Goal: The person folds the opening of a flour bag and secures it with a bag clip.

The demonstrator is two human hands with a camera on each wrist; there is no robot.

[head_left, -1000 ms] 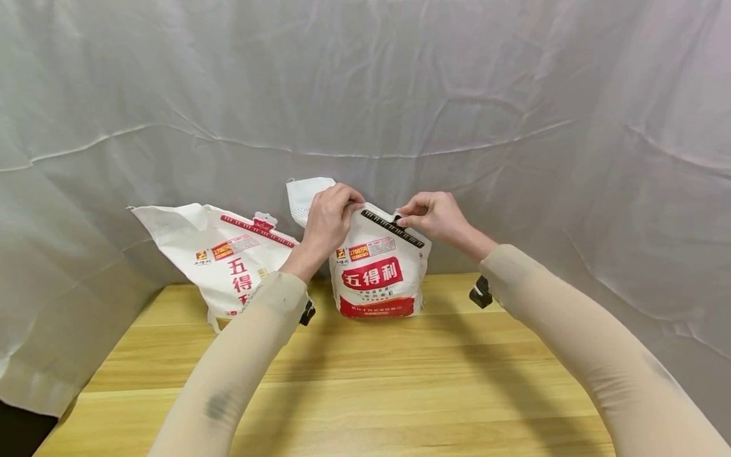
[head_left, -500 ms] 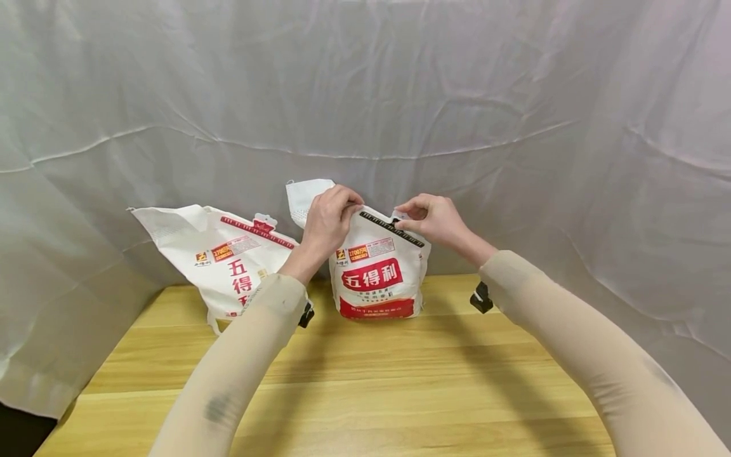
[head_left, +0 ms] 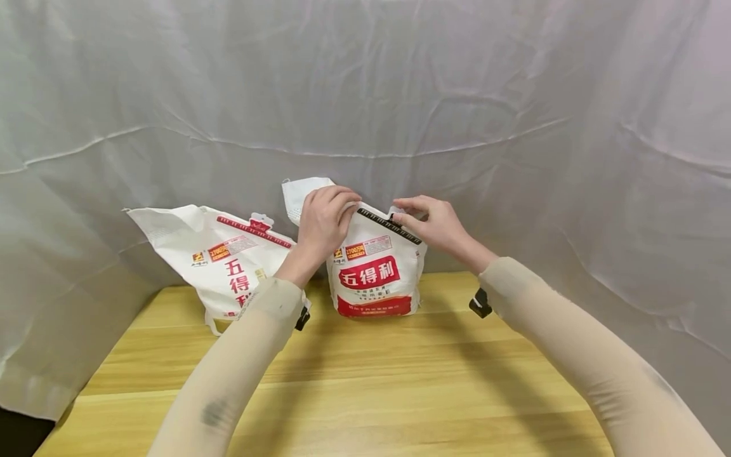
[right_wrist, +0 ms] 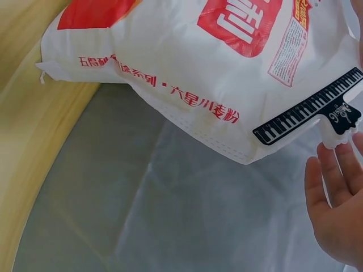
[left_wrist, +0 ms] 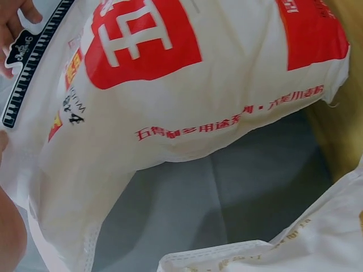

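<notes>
A white flour bag (head_left: 374,254) with red print stands upright on the table in the head view. A black bag clip (left_wrist: 35,58) with piano-key markings lies across its folded top. My left hand (head_left: 325,219) grips the bag's top fold beside the clip's left end, with the bag's white flap (head_left: 304,192) sticking out behind it. My right hand (head_left: 436,223) is at the clip's handle (right_wrist: 341,122). Its fingers are nearly straight, with fingertips against the handle in the right wrist view, and its thumb stands apart from them in the head view.
A second flour bag (head_left: 219,254), clamped by a red clip (head_left: 255,230), leans at the left, partly behind the left sleeve. A grey curtain (head_left: 365,95) hangs behind the wooden table (head_left: 400,387). Black wrist devices hang below both sleeves.
My right thumb and fingers have spread apart at the clip's handle, where they pinched before. The left hand keeps its hold on the bag. The head view has shifted slightly.
</notes>
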